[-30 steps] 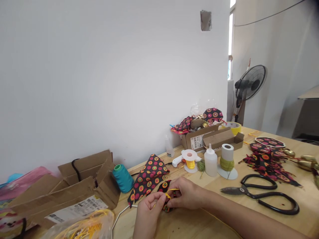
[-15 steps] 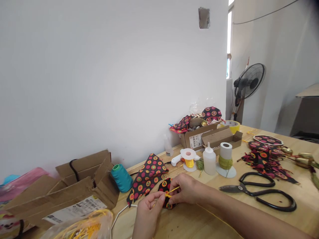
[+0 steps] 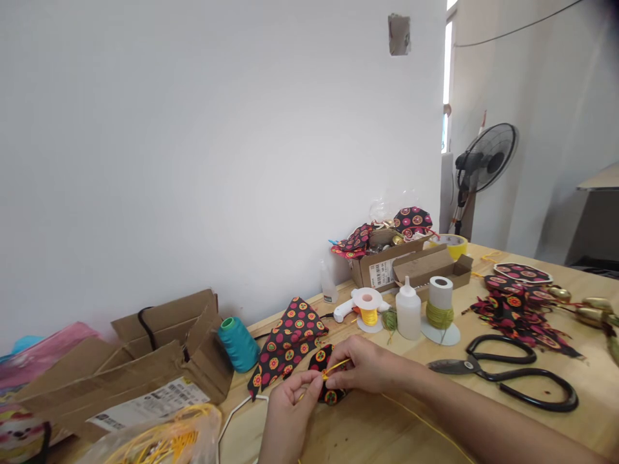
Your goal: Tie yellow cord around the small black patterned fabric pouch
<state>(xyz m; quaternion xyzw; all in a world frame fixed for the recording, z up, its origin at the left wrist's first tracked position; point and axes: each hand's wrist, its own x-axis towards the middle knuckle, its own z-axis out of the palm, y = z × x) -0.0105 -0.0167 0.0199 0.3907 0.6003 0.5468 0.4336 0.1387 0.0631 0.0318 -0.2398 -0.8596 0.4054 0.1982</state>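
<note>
Low at the centre, both hands meet over a small black patterned fabric piece (image 3: pixel 320 359) with round flower prints. My left hand (image 3: pixel 293 403) is closed in a pinch on yellow cord at the edge of that piece. My right hand (image 3: pixel 360 366) pinches the yellow cord (image 3: pixel 338 367) just right of it, and a short stretch shows between the fingertips. A long tail of the cord runs under the right forearm to the bottom edge. Behind the hands lies a larger patterned cloth (image 3: pixel 293 341). How the cord joins the fabric is hidden by the fingers.
Black-handled scissors (image 3: pixel 503 372) lie right of my right forearm. Spools of yellow thread (image 3: pixel 369 316) and green cord (image 3: pixel 439 316), a white squeeze bottle (image 3: pixel 407 312) and a glue gun (image 3: pixel 344 310) stand behind. A cardboard box (image 3: pixel 145 367) and teal thread cone (image 3: pixel 238 345) are at left.
The yellow cord between the fingertips has shortened a little, with my right hand turned slightly over it. The whole view has shifted slightly; both hands stay at the fabric piece.
</note>
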